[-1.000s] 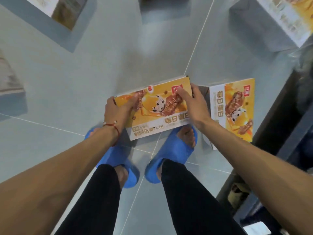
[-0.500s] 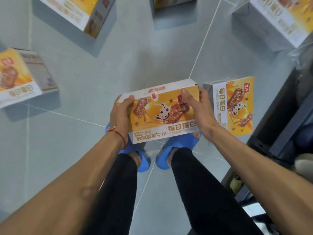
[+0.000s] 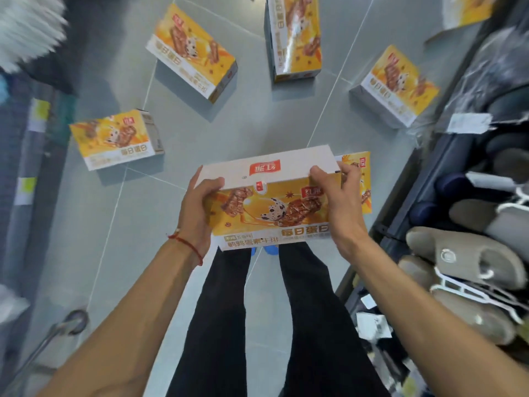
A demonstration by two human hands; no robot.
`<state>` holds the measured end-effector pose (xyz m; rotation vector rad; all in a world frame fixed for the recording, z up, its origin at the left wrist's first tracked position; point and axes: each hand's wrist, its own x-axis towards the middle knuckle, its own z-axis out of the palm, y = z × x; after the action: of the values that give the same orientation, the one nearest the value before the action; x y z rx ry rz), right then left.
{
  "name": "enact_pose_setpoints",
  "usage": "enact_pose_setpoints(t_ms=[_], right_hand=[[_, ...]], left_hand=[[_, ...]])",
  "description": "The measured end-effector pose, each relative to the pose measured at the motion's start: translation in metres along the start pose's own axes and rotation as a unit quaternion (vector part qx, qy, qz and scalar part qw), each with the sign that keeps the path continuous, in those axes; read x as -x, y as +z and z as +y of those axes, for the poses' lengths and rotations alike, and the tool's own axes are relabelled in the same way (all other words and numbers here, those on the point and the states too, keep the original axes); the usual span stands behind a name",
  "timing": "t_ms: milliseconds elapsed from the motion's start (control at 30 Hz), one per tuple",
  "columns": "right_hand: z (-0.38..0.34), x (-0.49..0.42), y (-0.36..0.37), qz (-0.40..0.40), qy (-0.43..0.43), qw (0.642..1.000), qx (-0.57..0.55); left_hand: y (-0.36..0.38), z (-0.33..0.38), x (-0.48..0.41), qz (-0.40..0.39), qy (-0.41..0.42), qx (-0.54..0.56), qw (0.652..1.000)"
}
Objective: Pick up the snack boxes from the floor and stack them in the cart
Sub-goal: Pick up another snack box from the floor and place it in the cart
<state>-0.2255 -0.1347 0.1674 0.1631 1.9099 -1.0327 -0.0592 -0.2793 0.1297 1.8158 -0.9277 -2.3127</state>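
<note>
Clamping the orange rectangular cardboard snack box (image 3: 272, 213) by its short ends, left hand (image 3: 197, 207) and right hand (image 3: 340, 210) curl fingers (image 3: 320, 173) round a seemingly light, stiff load.

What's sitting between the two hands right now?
One snack box fills the whole gap: the left hand holds its left end, the right hand its right end. The head view shows it.
</note>
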Motion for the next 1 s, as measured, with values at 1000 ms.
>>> enact_pose_setpoints(t_ms=[1000], right_hand=[[-0.1, 0.312, 0.002, -0.18, -0.163, 0.97, 0.025]], left_hand=[[-0.073, 0.042, 0.378, 0.133, 0.243, 0.086, 0.957]])
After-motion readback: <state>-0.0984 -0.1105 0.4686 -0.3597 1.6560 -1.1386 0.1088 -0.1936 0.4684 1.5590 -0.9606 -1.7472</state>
